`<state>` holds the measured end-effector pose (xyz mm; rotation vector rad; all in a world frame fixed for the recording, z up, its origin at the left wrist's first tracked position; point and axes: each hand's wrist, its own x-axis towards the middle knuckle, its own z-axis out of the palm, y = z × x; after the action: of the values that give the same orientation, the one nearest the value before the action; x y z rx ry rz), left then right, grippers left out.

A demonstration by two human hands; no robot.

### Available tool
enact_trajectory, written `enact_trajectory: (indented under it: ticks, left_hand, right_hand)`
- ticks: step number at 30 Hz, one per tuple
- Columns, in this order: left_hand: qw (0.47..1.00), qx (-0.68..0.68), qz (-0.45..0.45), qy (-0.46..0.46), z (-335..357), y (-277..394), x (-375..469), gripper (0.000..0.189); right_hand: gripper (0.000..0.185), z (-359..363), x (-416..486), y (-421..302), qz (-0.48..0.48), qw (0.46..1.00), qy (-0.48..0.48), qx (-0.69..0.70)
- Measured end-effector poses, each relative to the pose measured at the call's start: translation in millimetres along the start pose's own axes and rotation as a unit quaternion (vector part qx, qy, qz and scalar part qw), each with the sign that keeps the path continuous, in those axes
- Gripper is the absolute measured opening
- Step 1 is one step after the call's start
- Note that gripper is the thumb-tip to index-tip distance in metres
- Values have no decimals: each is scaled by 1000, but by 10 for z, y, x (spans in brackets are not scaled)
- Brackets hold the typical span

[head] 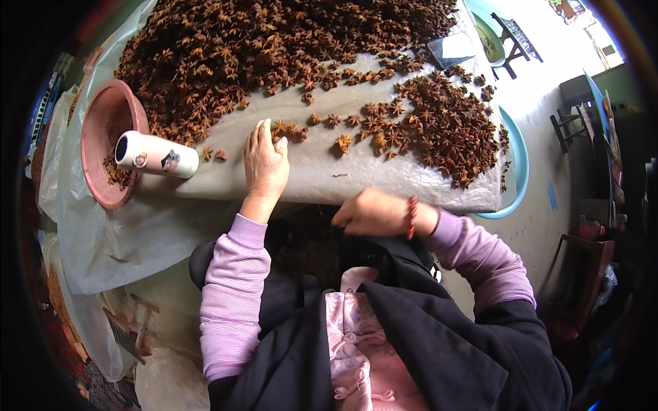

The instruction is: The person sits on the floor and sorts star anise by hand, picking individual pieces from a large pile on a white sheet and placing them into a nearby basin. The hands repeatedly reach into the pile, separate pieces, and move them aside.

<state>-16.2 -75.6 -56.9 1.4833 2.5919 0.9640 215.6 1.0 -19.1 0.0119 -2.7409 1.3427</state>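
Dried star anise (231,56) lies in a large heap along the far side of the plastic-covered table (308,180), with a smaller star anise pile (452,133) at the right. My left hand (267,159) rests on the sheet, fingers stretched forward, beside a few star anise pods (290,130). Whether a pod is under its fingers cannot be seen. My right hand (370,211), blurred and with bent fingers, is just off the near table edge above my lap; what it may hold is not visible. Several loose pods lie between my left hand and the right pile.
A pink plastic basin (91,149) with some star anise stands at the left, next to a white cylindrical bottle (175,160). A flat rectangular object (452,50) lies at the far right. A blue basin (520,154) shows beyond the right edge. Plastic sheeting (118,246) hangs at the left.
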Motion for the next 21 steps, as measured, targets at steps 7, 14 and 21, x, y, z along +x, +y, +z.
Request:
enact_trajectory:
  ticks: [7, 14, 21]
  left_hand:
    - [999, 17, -21, 21, 389, 101, 48, 55]
    - [949, -289, 38, -118, 702, 897, 42, 55]
    - [951, -301, -68, -28, 410, 737, 689, 42]
  right_hand:
    - [10, 159, 171, 298, 56, 949, 161, -265]
    - [18, 440, 125, -82, 6, 1000, 9, -16]
    - [24, 73, 271, 293, 7, 921, 210, -329]
